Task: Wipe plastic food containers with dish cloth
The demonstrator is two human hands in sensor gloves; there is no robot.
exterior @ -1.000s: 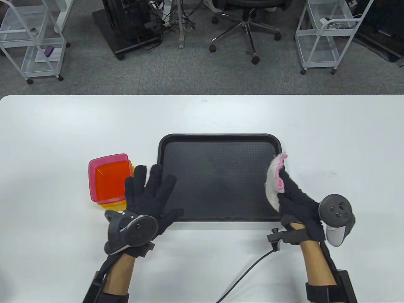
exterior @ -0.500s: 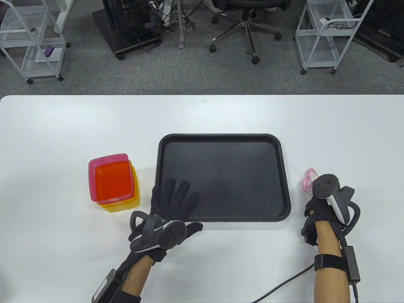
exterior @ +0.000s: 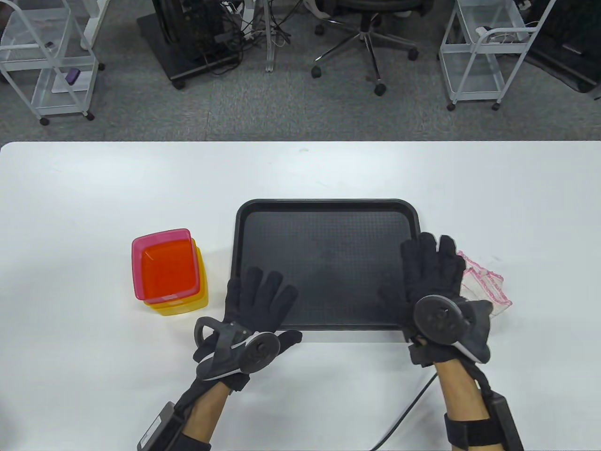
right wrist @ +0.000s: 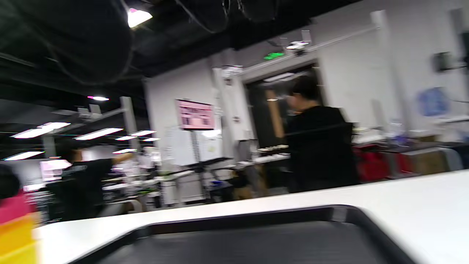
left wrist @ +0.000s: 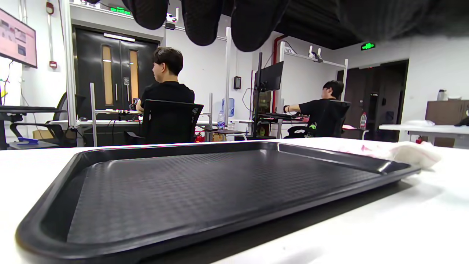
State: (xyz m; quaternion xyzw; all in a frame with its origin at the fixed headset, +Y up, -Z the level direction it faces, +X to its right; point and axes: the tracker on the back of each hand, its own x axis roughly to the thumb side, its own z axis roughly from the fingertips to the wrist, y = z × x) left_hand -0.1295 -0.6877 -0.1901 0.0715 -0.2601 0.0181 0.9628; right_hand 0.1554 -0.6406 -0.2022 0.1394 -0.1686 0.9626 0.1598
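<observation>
Both of your hands are open and hold nothing: your left hand lies flat over the near left corner of the black tray, and your right hand lies spread over its near right edge. The dish cloth rests on the table just beside your right hand, and the stacked containers stand left of the tray. If you lift only the top container, the nested ones may come up with it and fall.
</observation>
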